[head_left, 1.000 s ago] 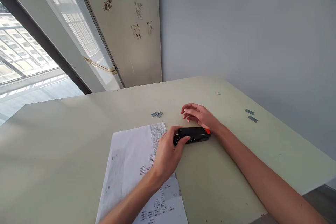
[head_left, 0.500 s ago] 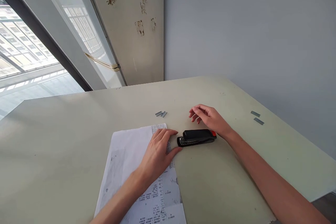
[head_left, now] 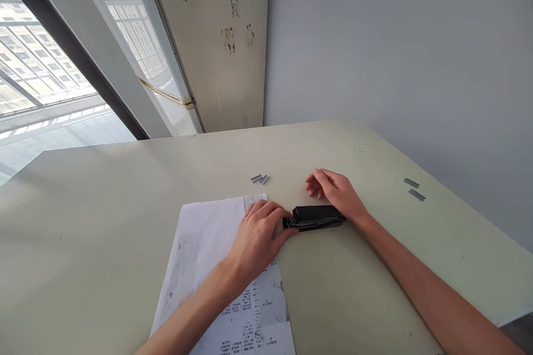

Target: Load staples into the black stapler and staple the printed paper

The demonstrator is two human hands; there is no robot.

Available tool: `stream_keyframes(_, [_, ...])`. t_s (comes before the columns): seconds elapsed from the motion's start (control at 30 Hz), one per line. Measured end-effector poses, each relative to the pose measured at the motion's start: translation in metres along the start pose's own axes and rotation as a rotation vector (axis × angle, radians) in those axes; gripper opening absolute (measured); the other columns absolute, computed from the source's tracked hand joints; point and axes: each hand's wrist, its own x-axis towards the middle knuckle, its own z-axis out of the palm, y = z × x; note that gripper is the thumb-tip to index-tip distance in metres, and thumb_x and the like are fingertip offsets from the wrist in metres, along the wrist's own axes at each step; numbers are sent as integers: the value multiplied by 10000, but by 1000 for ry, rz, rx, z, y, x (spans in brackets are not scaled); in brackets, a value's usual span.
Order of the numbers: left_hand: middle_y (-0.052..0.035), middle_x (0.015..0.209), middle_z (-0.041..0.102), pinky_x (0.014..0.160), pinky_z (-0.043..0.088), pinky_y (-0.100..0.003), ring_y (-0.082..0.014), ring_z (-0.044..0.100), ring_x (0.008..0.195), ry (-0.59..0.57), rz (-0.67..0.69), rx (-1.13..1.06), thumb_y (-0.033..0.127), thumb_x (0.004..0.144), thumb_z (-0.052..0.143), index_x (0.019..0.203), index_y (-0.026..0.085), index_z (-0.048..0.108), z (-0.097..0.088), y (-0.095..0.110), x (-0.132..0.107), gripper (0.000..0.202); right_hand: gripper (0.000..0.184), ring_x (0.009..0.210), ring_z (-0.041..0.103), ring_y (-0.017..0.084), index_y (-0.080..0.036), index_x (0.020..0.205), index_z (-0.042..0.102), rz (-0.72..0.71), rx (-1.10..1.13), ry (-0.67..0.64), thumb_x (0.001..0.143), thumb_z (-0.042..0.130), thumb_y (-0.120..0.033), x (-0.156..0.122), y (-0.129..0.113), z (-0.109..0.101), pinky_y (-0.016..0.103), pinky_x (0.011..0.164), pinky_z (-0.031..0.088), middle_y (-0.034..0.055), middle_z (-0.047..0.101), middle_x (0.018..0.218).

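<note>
My left hand (head_left: 257,233) has closed back around the front of the long black stapler (head_left: 316,216).
Nearest, at lower centre, white printed paper (head_left: 216,222) lies partly beneath that hand. Half a second ago its thumb and fingers stood clear of the stapler; now they pinch it, so I judge it steadied again, right of centre on the pale green table (head_left: 91,233). My loosely curled right hand (head_left: 335,186) holds nothing I can see. Beyond lie small grey metal staple strips (head_left: 256,178).

Since half a second earlier, the left hand (head_left: 259,228) had reached farther right around the black stapler (head_left: 317,214), below the frame's centre; the right hand (head_left: 336,191) had curled tighter, its wrist hiding the red tip.
</note>
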Motion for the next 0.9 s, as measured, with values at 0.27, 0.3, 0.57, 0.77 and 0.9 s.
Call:
stream_keyframes(0.27, [-56, 1042, 756, 861, 543, -462, -280, 657, 997, 17, 28, 84, 356, 995, 704, 1031, 253, 722, -8, 0, 0, 111, 467, 814, 683, 203, -222, 973, 718, -107, 97, -417, 1000, 553, -658, -7, -20, -8, 337, 743, 541, 68, 764, 924])
stream_keyframes(0.3, [-60, 1040, 757, 863, 546, -463, -282, 659, 999, 22, 32, 89, 367, 1000, 690, 1035, 258, 727, -11, -2, -2, 120, 466, 799, 671, 201, -224, 986, 725, -95, 84, -466, 998, 556, -658, -8, -21, -10, 338, 740, 539, 63, 765, 907])
stream_keyframes(0.57, [-63, 1092, 758, 920, 551, -473, -287, 665, 1062, -6, 63, 113, 419, 1002, 661, 1057, 287, 754, -44, -17, -18, 171, 504, 642, 599, 158, -226, 1004, 763, -11, 25, -520, 942, 605, -700, -7, -23, -15, 263, 538, 433, 29, 734, 817])
stream_keyframes(0.77, [-52, 1146, 746, 977, 525, -457, -279, 650, 1129, 24, -79, 92, 491, 1035, 577, 1125, 270, 710, -63, -35, 7, 272, 519, 620, 570, 149, -227, 1011, 743, 11, 35, -561, 940, 592, -719, -4, -19, -15, 251, 501, 374, 30, 735, 825])
stream_keyframes(0.9, [-97, 1152, 717, 1029, 483, -526, -332, 613, 1161, 114, -207, 167, 427, 983, 628, 1147, 225, 691, -48, -60, 41, 268, 535, 639, 580, 165, -233, 1013, 735, 8, 49, -572, 933, 585, -741, -2, -16, -16, 259, 501, 369, 37, 740, 831])
